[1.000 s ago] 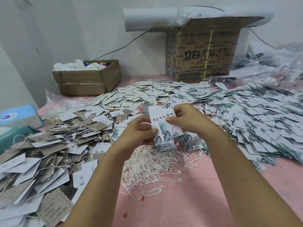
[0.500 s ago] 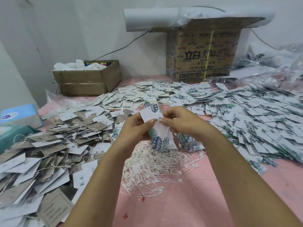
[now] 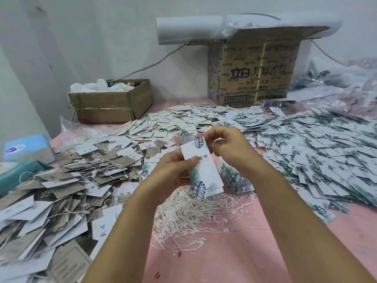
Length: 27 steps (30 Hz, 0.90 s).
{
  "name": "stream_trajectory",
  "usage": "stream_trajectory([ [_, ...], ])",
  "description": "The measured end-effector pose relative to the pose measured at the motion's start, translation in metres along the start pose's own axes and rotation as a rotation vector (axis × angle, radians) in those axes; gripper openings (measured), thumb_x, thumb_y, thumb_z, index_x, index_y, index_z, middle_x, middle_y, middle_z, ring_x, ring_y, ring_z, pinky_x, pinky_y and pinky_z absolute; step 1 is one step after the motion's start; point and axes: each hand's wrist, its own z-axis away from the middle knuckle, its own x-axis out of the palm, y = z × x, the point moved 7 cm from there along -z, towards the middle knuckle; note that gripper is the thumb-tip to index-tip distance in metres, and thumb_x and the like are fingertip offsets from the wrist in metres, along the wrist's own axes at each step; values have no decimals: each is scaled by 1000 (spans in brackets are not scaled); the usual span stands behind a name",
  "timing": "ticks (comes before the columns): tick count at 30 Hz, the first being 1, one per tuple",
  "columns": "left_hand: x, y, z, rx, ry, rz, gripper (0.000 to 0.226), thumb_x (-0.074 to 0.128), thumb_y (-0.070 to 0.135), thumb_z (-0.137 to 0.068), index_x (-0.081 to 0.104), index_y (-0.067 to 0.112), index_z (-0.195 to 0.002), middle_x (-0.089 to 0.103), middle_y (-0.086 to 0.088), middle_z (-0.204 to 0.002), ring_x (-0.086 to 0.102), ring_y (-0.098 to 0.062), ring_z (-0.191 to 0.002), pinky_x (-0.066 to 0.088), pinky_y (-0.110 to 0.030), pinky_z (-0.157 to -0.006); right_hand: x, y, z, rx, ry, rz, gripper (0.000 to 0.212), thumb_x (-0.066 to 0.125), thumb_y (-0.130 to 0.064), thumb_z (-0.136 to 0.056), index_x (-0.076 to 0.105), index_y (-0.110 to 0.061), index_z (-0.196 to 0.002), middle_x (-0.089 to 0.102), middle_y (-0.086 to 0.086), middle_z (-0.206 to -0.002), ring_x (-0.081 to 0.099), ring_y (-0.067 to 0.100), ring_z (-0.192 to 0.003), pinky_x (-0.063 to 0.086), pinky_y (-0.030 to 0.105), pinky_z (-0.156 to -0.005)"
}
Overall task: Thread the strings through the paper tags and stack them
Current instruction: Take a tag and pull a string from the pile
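Nearest us is a bare pink strip of worktop (image 3: 234, 258), between the forearms and off to the right. We judge it the only open room for setting anything down. Just beyond lie the strings (image 3: 193, 217), a tangled white pile, thin and limp, with small end tabs. They will likely snag each other, so pull one out by its tab, not mid-length.

Above that pile, in the air, is the tag (image 3: 204, 170), a long white card with leaf print, tilted, top end away from us. The left grip (image 3: 171, 174) holds it, thumb pressed on the face and fingers behind. The right grip (image 3: 228, 146) is narrow, fingertips curled in a pinch at the tag's top corner. Whether a string sits in that pinch we cannot tell; it is too fine to see. We judge the tag light, smooth and stiff enough to stay flat when held by one edge, but easy to crease if squeezed. Take it by the long edges and leave the top end free.

To the left is a heap of grey tags (image 3: 61, 180) with strings on, and a blue tissue pack (image 3: 26, 148) past it. To the right is a wide heap of leaf tags (image 3: 316, 152). Both heaps crowd the middle, so a sweeping elbow could scatter them. Farthest off are a low box (image 3: 110, 107), a tall box (image 3: 255, 74) by the wall, and a white roll (image 3: 189, 30) above it.
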Motion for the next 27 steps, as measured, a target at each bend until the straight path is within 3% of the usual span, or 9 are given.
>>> stream_trajectory([
  [3,0,0,1,0,4,-7,17,52,3,-90,63,6,-103,70,-9,-91,65,-20,-77,57,-28,-63,-2,3,-1,19,28,24,35,46,11,-88,57,-17,-71,57,0,-70,52,0,-49,40,23,-53],
  [6,0,2,1,12,14,-38,18,52,3,-90,64,4,-105,69,-10,-92,65,-20,-76,55,-25,-59,-6,6,-2,44,43,26,38,43,13,-86,59,-17,-69,57,-1,-66,49,7,-58,41,21,-57],
  [9,-2,4,1,25,42,-47,21,53,4,-90,64,2,-108,70,-10,-90,66,-18,-73,54,-24,-58,-6,6,0,57,-19,38,27,60,5,-83,65,-18,-69,63,1,-70,57,12,-67,50,24,-69],
  [14,-6,4,0,49,71,-44,20,53,5,-90,66,5,-105,72,-7,-87,67,-17,-71,55,-24,-60,-2,5,4,39,-114,121,16,74,-8,-77,72,-21,-67,64,-11,-56,51,-4,-50,46,15,-55],
  [18,-4,5,0,59,60,-51,21,54,5,-90,66,8,-107,73,-7,-90,68,-17,-74,55,-25,-60,3,3,4,9,-90,125,11,72,-6,-78,75,-7,-88,72,10,-90,54,10,-73,49,31,-70],
  [19,-4,6,0,64,60,-51,21,54,6,-90,66,8,-108,73,-6,-90,68,-17,-74,54,-25,-59,3,2,4,8,-86,120,12,72,-6,-78,75,-7,-90,71,12,-93,53,11,-73,47,29,-67],
  [23,-4,7,-2,79,77,-54,20,54,7,-90,66,10,-107,73,-4,-88,69,-15,-74,53,-24,-57,4,4,3,0,-100,50,16,72,-4,-77,74,-7,-92,69,-2,-86,56,-19,-66,43,3,-58],
  [25,-5,7,-1,85,82,-64,20,54,8,-91,66,10,-107,73,-3,-88,68,-14,-73,53,-24,-57,5,5,2,6,-99,68,15,72,-5,-77,74,-6,-92,70,-2,-91,57,-16,-74,44,2,-62],
  [27,-6,6,-1,90,86,-77,23,54,9,-91,65,8,-111,72,-4,-89,68,-15,-72,53,-25,-58,5,7,1,24,-90,102,12,73,-8,-77,74,-9,-89,72,2,-95,61,2,-87,47,11,-72],
])
